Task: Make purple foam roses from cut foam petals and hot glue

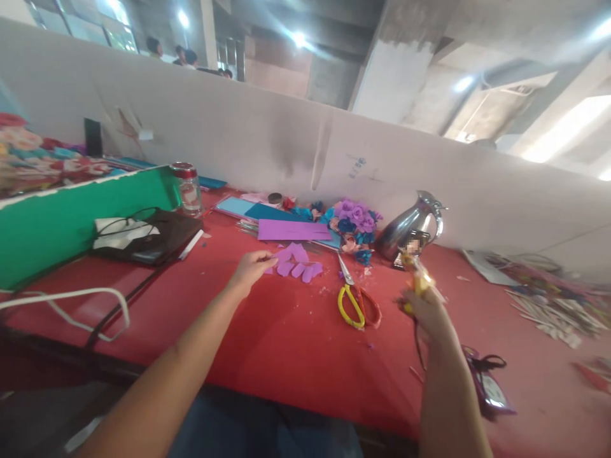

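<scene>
Blue-clad knees sit at the bottom edge of the head view, and both bare forearms reach out from them over the red table (286,356).

The left hand (249,268) lies low on the table, left of centre. Its fingers are drawn together in a narrow pinch on the near edge of the purple petal cut-outs (300,264), which lie in a small cluster flat on the red surface.

The right hand (426,313) is raised above the table to the right. Its fingers are curled around a yellow tool (418,281), which is motion-blurred, so its kind cannot be told. A thin dark cord (417,346) hangs below the hand.

Between the hands lie scissors (356,300) with yellow and orange handles, their blades pointing away from the person. Beyond the cut-outs lies a purple sheet (293,230), with paper flowers (356,222) just to its right and a metal jug (411,224) near the white partition (286,140). At the left stand a green board (71,219), a black bag (153,238) and a glass jar (189,189). A white cable (81,299) loops at the near left. A pile of pale sticks (556,310) lies far right.
</scene>
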`<state>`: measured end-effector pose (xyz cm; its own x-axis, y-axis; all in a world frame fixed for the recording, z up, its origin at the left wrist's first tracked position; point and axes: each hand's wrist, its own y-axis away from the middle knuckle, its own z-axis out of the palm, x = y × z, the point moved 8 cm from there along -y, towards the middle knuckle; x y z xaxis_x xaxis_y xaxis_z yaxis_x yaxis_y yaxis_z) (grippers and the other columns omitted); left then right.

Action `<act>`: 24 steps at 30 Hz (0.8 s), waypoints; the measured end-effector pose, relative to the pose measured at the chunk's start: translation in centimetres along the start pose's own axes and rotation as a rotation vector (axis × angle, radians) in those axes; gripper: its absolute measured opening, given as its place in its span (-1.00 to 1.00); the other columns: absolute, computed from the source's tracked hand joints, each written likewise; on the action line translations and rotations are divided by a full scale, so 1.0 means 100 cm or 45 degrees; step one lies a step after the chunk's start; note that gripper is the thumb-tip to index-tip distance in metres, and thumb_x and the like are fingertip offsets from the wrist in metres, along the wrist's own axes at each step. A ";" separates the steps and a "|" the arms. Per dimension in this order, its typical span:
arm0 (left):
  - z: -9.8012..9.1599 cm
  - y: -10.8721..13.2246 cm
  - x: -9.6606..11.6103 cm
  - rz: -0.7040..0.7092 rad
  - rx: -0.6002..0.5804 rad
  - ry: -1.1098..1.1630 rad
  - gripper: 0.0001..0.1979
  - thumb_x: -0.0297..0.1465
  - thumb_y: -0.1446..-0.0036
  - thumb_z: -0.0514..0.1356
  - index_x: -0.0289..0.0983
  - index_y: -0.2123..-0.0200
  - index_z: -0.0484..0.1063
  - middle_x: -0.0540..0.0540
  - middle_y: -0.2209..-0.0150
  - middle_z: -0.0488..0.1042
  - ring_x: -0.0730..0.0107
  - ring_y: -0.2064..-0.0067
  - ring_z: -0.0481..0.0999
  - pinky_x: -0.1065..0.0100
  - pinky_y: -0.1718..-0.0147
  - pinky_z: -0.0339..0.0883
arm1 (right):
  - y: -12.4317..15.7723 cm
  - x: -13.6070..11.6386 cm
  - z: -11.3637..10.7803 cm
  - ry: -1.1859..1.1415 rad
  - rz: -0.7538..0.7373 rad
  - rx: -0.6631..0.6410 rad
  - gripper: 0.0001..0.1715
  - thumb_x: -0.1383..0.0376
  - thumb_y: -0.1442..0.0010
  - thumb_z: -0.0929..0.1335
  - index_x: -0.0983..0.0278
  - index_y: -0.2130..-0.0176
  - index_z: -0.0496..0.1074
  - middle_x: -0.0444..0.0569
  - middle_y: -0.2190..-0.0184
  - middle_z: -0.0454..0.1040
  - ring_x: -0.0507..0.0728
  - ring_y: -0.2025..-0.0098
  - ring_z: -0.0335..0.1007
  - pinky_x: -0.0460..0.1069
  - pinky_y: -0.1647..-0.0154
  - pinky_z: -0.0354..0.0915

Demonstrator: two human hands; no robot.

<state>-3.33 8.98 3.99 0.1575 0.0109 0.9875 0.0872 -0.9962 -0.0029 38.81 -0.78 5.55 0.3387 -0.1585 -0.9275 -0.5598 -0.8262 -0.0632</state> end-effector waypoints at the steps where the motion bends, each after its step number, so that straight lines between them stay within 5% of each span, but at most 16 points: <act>1: -0.001 0.000 -0.007 -0.038 -0.011 0.016 -0.71 -0.18 0.24 0.32 -0.29 0.51 0.45 0.03 0.52 0.39 0.47 0.45 0.27 0.42 0.44 0.09 | 0.004 -0.014 0.027 -0.299 0.046 -0.142 -0.70 0.24 0.06 0.40 0.27 0.26 0.36 -0.03 0.43 0.51 0.10 0.43 0.46 -0.03 0.40 0.41; 4: -0.001 0.001 -0.021 -0.087 -0.103 0.069 -0.66 -0.16 0.25 0.35 -0.31 0.45 0.50 0.03 0.54 0.38 0.54 0.52 0.20 0.43 0.50 0.02 | 0.023 -0.058 0.118 -0.794 0.210 -0.590 -0.71 0.31 0.19 0.47 0.30 0.40 0.38 0.01 0.43 0.53 0.03 0.49 0.41 -0.11 0.51 0.36; 8: -0.017 -0.003 -0.027 -0.099 -0.074 0.185 -0.58 -0.15 0.30 0.39 -0.32 0.39 0.52 0.02 0.54 0.41 0.57 0.55 0.20 0.43 0.49 0.06 | 0.042 -0.082 0.186 -0.837 0.212 -0.732 -0.67 0.34 0.24 0.48 0.28 0.42 0.33 -0.09 0.49 0.52 -0.05 0.58 0.30 -0.18 0.63 0.19; 11: -0.028 -0.005 -0.029 -0.185 -0.014 0.148 -0.56 -0.19 0.34 0.40 -0.31 0.34 0.53 -0.03 0.46 0.49 0.48 0.46 0.34 0.40 0.40 0.16 | 0.046 -0.075 0.189 -0.771 0.118 -0.602 -0.70 0.31 0.24 0.45 0.27 0.47 0.28 -0.21 0.61 0.42 -0.10 0.64 0.17 -0.20 0.66 0.07; 17: -0.019 0.000 -0.025 -0.164 -0.218 -0.190 -0.81 -0.36 0.33 0.36 -0.31 0.56 0.48 -0.01 0.53 0.48 0.39 0.40 0.42 0.36 0.29 0.21 | 0.042 -0.057 0.172 -0.759 0.120 -0.560 -0.61 0.11 0.12 0.45 0.27 0.35 0.31 -0.21 0.56 0.41 -0.08 0.61 0.20 -0.17 0.63 0.07; 24: -0.013 0.004 -0.026 -0.214 -0.308 -0.295 -0.87 -0.35 0.22 0.31 -0.28 0.53 0.52 -0.03 0.47 0.54 0.34 0.35 0.46 0.33 0.24 0.24 | 0.059 -0.070 0.177 -0.296 -0.191 -0.762 -0.56 0.06 0.02 0.42 0.30 0.25 0.33 -0.16 0.56 0.40 -0.01 0.58 0.23 -0.12 0.59 0.09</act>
<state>-5.03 8.44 1.61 0.3815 0.1676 0.9090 -0.0998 -0.9702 0.2208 19.78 5.04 5.11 0.1708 0.0472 -0.9842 0.0210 -0.9988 -0.0443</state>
